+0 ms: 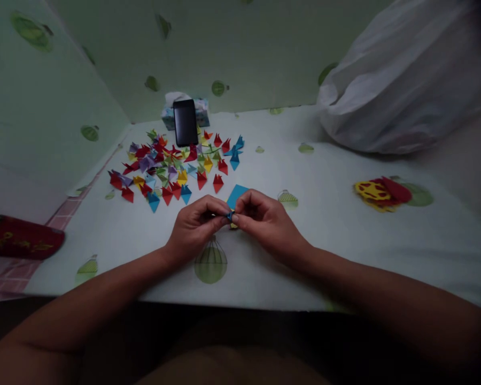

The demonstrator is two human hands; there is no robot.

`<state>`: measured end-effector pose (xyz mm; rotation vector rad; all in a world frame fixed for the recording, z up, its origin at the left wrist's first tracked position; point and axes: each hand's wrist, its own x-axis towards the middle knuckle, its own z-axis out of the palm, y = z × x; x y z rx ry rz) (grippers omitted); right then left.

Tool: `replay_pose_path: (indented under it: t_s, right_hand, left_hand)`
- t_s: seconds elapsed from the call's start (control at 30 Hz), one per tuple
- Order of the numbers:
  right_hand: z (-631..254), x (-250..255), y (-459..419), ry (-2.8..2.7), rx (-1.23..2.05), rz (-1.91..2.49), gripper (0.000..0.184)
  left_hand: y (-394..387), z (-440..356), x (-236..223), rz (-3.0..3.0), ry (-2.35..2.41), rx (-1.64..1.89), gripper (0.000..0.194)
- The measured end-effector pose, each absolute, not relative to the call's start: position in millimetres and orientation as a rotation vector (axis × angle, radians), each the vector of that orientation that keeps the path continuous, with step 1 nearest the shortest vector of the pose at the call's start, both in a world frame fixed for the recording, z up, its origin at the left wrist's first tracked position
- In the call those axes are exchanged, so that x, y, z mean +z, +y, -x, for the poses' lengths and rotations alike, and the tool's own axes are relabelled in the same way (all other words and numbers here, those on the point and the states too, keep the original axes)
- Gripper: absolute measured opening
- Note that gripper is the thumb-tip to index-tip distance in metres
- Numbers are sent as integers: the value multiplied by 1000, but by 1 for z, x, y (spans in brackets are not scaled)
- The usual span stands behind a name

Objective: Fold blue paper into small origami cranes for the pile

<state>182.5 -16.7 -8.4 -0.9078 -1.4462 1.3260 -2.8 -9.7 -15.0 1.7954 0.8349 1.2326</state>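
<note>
Thumb and fingers of my left hand (199, 222) pinch one side of a small folded blue paper (230, 216). The other side of it is pinched by my right hand (266, 220), so the two hands almost meet at the table's middle. Fingertips cover most of the folded piece, and its shape is hard to make out. Just behind my hands lies a flat blue paper sheet (237, 194), with a bit of yellow paper showing beneath the fingers. Many folded paper cranes (176, 190) in red, blue, yellow, green and purple spread over the table beyond my left hand.
A black phone (185, 123) leans on a tissue box (202, 113) behind the cranes. A big white plastic bag (385, 101) stands at the back right. Red and yellow cut-out pieces (379, 193) lie at right. A red cylinder (24, 238) is at the left edge.
</note>
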Motion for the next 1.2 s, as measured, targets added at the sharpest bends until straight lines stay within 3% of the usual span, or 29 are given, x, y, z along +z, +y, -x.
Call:
replay_pose_path:
  t_s: [0.13,0.37,0.73,0.97,1.2]
  right_hand:
    - [-184,-6,-19,-1653,1031,914,6]
    - [-186,-9,-18,-1795,747,855,13]
    - [-185,-8,-19,-1651,1132,903,12]
    - [-183,-6,-19,-1544,1318,880,13]
    - [-182,-13,-17,-1617,1259,950,11]
  left_hand:
    - [-9,1,-17,-1629,862,1221,13]
    - [-8,2,-17,-1440,893,1217,14]
    - [-9,4,-16,-1710,1024,1329,5]
    - [-5,6,-15,-1534,1056,1258,7]
    - [-4,10,-13,-1479,1009,1114,11]
